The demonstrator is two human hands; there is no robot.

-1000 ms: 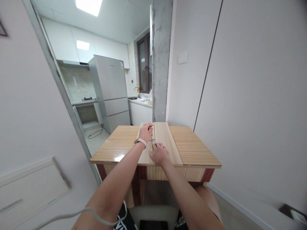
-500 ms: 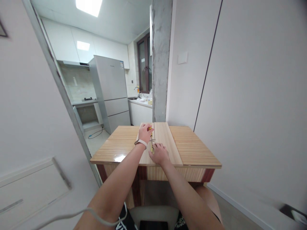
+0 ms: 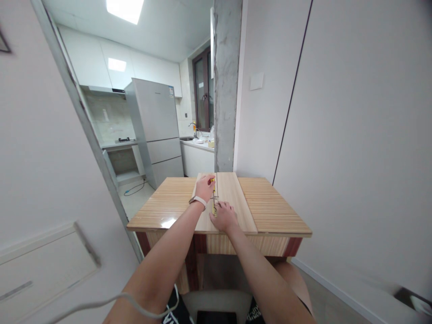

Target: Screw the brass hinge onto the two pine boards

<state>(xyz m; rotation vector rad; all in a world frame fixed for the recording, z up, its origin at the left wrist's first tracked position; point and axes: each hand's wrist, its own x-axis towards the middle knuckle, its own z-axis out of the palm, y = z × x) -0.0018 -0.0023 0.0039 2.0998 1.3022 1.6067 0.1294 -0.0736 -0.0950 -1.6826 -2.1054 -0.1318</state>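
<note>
**Left hand grips a screwdriver over a small yellow piece**

The left hand [image 3: 204, 186], a pale wristband [image 3: 198, 200] behind it, has its fingers closed around the yellow-and-dark handle of what looks like a screwdriver [image 3: 213, 191]. The shaft slants toward the near side, its lower end at a small yellow piece [image 3: 214, 210] on the pale board [image 3: 240, 204] — whether the tip touches it is too small to tell.

The right hand [image 3: 224, 217] is lower and nearer, palm down on the board, fingers bent and thumb beside the yellow piece; I cannot tell whether it pinches the piece or only steadies it. A dark line runs near to far along the board, which lies across the middle of a striped wooden table [image 3: 273, 204]. Beyond the table's far left side stands a grey refrigerator [image 3: 158, 112] — a sink [image 3: 187, 138] is to its right.
</note>
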